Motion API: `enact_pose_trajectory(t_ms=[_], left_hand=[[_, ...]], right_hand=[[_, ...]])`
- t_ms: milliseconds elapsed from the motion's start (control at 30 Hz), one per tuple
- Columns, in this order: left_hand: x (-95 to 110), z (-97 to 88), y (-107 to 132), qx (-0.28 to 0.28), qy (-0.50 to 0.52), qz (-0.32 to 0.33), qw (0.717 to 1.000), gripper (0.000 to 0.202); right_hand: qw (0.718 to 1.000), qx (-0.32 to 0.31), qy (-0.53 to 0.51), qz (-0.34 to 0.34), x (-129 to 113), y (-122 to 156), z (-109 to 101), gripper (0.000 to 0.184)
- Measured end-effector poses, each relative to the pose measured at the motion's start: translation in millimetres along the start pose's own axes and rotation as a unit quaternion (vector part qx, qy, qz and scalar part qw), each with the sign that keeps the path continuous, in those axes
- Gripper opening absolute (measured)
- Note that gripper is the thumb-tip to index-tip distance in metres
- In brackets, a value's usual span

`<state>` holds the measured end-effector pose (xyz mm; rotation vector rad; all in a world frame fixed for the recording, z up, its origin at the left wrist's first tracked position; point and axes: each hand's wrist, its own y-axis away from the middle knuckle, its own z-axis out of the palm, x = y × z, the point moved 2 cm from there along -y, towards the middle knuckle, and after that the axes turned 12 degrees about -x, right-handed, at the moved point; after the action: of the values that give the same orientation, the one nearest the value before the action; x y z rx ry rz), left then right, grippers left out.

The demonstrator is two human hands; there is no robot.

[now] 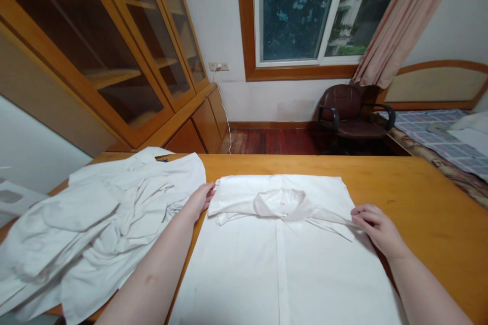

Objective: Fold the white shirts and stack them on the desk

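A white button-front shirt (244, 264) lies spread on the wooden table, its collar (282, 204) toward the far side. The fabric around the collar is folded over, with layered edges at both shoulders. At the shirt's left shoulder edge, my left hand (204, 198) has its fingers closed on the cloth. My right hand (375, 224) pinches the opposite shoulder edge between thumb and fingers. Part of each hand's fingertips is hidden by the fabric. The near end of the shirt runs out of view.
Crumpled white garments (110, 223) are heaped on the left of the table (427, 218). Behind it stand a glass-fronted cabinet (152, 61), a dark red armchair (346, 111) and a bed (438, 132). A white cord (225, 111) hangs from a wall socket.
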<state>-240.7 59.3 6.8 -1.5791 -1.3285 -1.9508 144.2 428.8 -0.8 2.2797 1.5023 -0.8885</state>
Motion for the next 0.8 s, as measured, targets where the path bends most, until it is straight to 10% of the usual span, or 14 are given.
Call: enact_pose_trajectory(t_ms=[433,800], left_hand=[[-12.4,31.4,-28.2,0.021,-0.137,0.218,0.966,0.083],[-8.7,17.9,-21.4,0.076,-0.29,0.185,0.936,0.09]], right_hand=[[0.995,-0.051,0.08,0.014,1.3,-7.5,3.6,0.025],[0.994,-0.084,0.063,0.025,1.7,-2.2,0.8,0.037]])
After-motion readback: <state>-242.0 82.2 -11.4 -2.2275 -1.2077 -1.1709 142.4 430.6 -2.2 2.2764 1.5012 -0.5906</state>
